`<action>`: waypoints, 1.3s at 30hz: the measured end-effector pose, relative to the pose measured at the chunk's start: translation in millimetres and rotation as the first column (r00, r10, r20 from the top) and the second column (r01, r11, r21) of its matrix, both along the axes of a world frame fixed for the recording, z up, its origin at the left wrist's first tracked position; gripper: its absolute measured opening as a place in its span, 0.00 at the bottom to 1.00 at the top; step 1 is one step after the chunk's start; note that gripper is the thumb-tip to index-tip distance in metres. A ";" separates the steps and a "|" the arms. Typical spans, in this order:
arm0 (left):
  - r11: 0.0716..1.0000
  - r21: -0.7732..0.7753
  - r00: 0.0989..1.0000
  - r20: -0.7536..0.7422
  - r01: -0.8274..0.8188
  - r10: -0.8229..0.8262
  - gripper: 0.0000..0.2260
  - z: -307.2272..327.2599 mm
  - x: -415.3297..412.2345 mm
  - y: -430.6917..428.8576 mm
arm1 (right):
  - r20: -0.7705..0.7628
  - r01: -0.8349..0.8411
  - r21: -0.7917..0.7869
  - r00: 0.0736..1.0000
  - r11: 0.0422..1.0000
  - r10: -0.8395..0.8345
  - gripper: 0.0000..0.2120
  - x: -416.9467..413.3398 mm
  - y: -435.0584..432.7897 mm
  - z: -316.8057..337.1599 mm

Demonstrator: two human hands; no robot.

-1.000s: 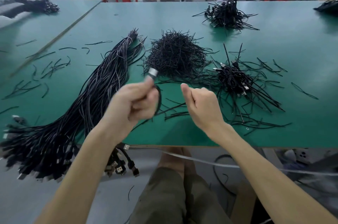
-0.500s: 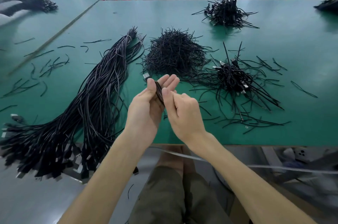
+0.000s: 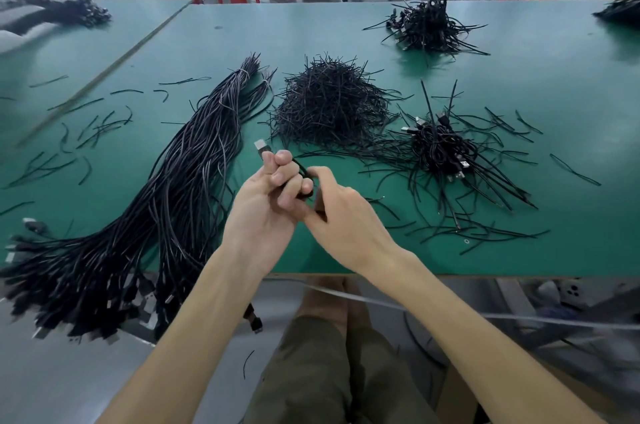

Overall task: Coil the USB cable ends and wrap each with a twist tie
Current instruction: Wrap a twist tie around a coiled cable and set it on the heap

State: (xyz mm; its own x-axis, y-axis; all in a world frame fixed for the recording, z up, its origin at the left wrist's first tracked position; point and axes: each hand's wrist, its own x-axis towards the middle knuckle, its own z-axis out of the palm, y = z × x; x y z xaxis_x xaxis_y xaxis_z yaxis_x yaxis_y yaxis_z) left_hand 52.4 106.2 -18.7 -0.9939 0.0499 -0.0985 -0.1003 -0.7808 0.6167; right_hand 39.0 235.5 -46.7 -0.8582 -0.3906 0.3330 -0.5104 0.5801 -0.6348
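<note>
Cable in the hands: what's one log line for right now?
left hand: holds coiled cable | right hand: pinches cable | plug: sticking up | tie pile: on table

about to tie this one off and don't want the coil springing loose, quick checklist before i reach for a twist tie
1. Thin black USB cable coil gripped by left hand: ok.
2. Silver USB plug sticking out above the fingers: ok.
3. Right hand pinching the coil too, not free to reach: not ok.
4. Twist tie already in hand: cannot tell.
5. Heap of black wire twist ties just ahead on the green table: ok.
</note>
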 end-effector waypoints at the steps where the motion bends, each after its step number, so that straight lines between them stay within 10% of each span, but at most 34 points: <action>1: 0.999 -0.041 1.000 -0.019 0.020 -0.021 0.14 -2.4 0.3 -0.6 | 0.073 -0.017 -0.058 0.997 0.998 0.022 0.20 -1.0 -0.3 0.3; 9: 0.898 -0.392 0.972 -0.038 0.201 -0.234 0.12 -8.8 2.3 -21.2 | 0.218 -0.016 -0.287 0.972 0.958 0.081 0.14 -0.7 7.8 -1.8; 16: 0.512 -0.859 0.993 -0.053 0.007 -0.103 0.13 -10.5 9.9 -32.8 | 0.074 -0.026 -0.064 0.997 0.998 0.031 0.10 -2.1 14.6 -0.6; 22: 0.455 -0.890 1.000 0.019 0.022 -0.011 0.10 -11.9 8.6 -37.4 | -0.079 -0.042 0.276 0.995 0.960 0.066 0.11 -2.3 21.1 1.8; 31: 0.131 -0.989 0.978 0.037 0.065 -0.203 0.19 -8.0 1.6 -46.9 | -0.218 -0.024 0.431 0.967 0.902 0.131 0.07 2.8 28.0 -2.6; 39: -0.346 -0.938 0.850 0.207 0.032 -0.484 0.18 -3.4 -7.7 -38.9 | -0.428 0.044 0.484 0.883 0.874 0.193 0.07 3.3 27.0 -7.4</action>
